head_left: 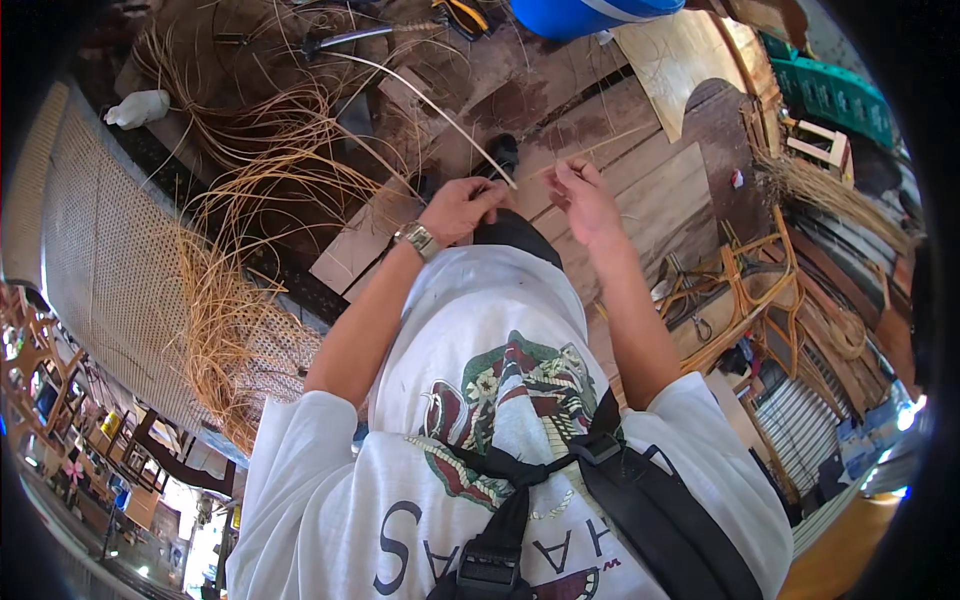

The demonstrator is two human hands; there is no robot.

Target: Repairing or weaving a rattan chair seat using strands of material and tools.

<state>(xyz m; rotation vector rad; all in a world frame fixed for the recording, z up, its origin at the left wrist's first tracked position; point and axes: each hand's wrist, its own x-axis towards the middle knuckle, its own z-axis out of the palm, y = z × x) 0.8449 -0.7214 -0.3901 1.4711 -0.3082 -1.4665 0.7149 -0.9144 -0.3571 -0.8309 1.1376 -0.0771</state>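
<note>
A pale strip (pixel 432 103) is arced ahead, its near end between the curled left hand (pixel 462 208) and the half-curled right hand (pixel 585 205); whether anything is gripped cannot be told. Probably light, springy and easily split, the strip is best pinched near that end.

Top edge: blue tub (pixel 556 20) with white band; yellow-and-black pliers (pixel 464 18) lie left of it. Upper left: white bottle (pixel 140 109). Upper right: green crate (pixel 832 100).

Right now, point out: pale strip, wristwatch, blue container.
Pale strip (pixel 438 105): head view, middle of its length.
Wristwatch (pixel 420 239): head view, metal case.
Blue container (pixel 568 22): head view, visible side wall.
</note>
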